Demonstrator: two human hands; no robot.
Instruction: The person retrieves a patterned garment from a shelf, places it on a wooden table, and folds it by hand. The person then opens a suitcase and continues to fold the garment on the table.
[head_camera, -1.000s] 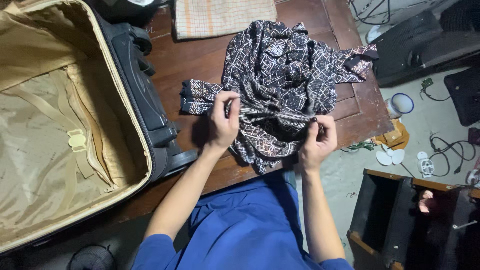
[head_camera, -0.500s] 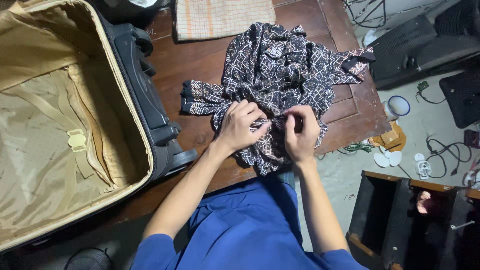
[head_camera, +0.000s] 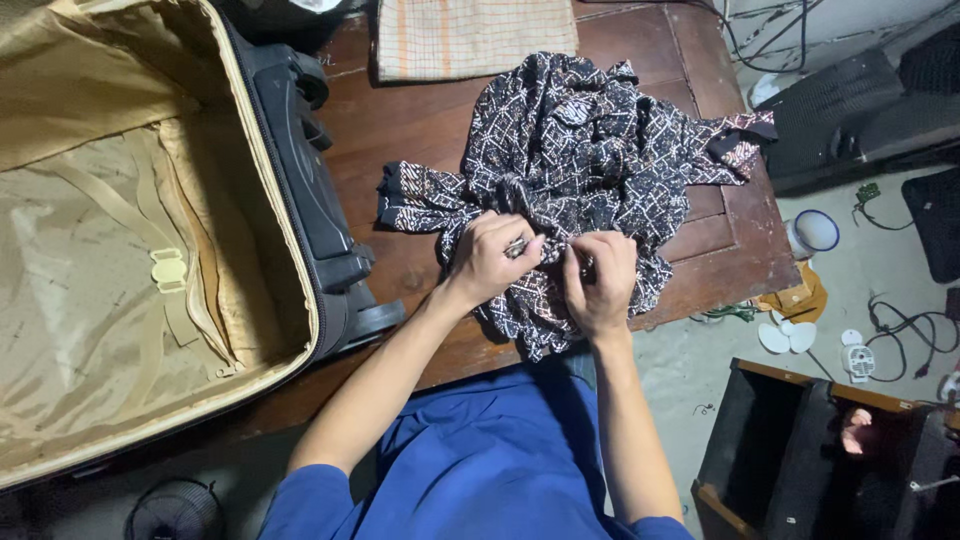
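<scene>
Gripping crumpled patterned shirt (head_camera: 590, 150), one sleeve pointing left, both hands (head_camera: 545, 265).

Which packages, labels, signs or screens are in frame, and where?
No packages, labels, signs or screens can be made out.
Nearest to a tag: a small pale plastic buckle on the strap inside the open suitcase, left on the table; plain, no print visible.
Both hands, left hand and right hand, pinch the black patterned shirt with their fingers; no tag shows on it.
</scene>
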